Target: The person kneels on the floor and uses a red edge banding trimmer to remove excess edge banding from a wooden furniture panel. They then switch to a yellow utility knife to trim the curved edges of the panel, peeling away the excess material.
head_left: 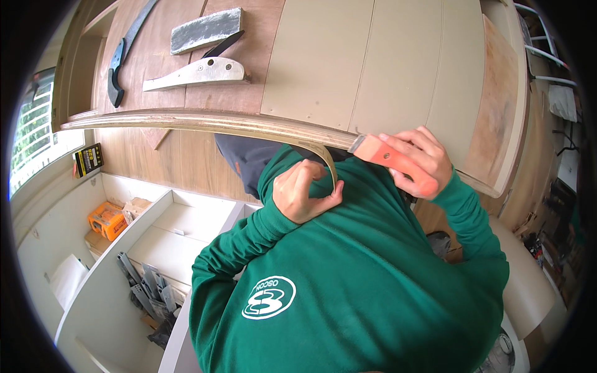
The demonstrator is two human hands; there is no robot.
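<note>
My right hand [429,152] is wrapped round the orange handle of a scraper [398,163]. Its short metal blade touches the front edge [249,124] of a large wooden panel [323,74]. To the left of it, my left hand [301,191] pinches the free end of a thin, light-brown edging strip [331,165]. The strip bends away from the panel edge and curls down to my fingers. Its other part runs left along the layered edge.
On the panel lie a handsaw [118,68], a grey-white rectangular block [207,31] and a pale, curved tool [196,74] with a dark blade. Lower left, a white open cabinet [112,292] holds an orange case [107,221] and metal rails [146,289].
</note>
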